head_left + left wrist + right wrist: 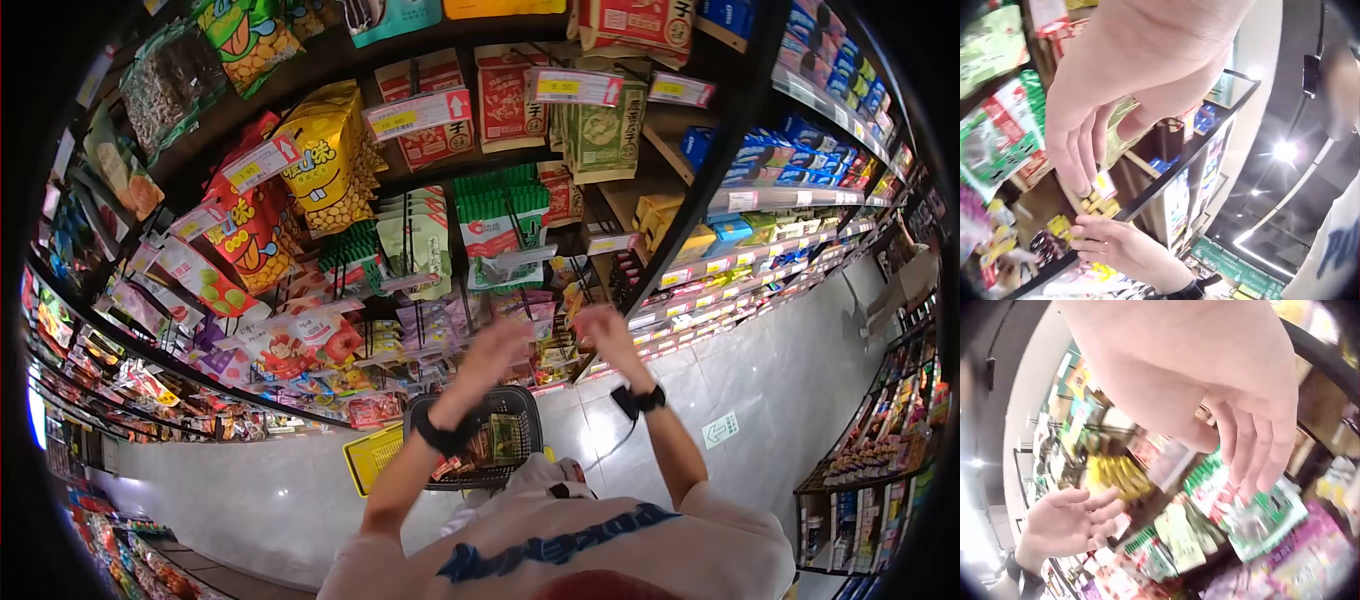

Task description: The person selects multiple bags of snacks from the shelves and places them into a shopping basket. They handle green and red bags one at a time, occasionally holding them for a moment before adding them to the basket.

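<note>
Both hands are raised in front of a snack shelf, a short gap between them. The left hand [492, 355] has loosely bent fingers and nothing in its grasp. In the right wrist view its palm shows, fingers spread. My right hand [605, 335] also holds nothing; its fingers hang relaxed in the right wrist view, overlapping a green-and-white snack bag [1260, 519]. Green-and-white bags [505, 222] hang on hooks ahead of the hands, with purple bags [525, 308] lower down. Below the left forearm stands a black shopping basket [536, 425] with several packets [503, 437] inside.
A yellow basket part [370, 462] juts out left of the black basket. Large yellow snack bags [325, 165] and price tags [575, 87] project from the shelf. A dark shelf post [700, 190] stands on the right. Grey tiled floor [660, 470] runs along the aisle.
</note>
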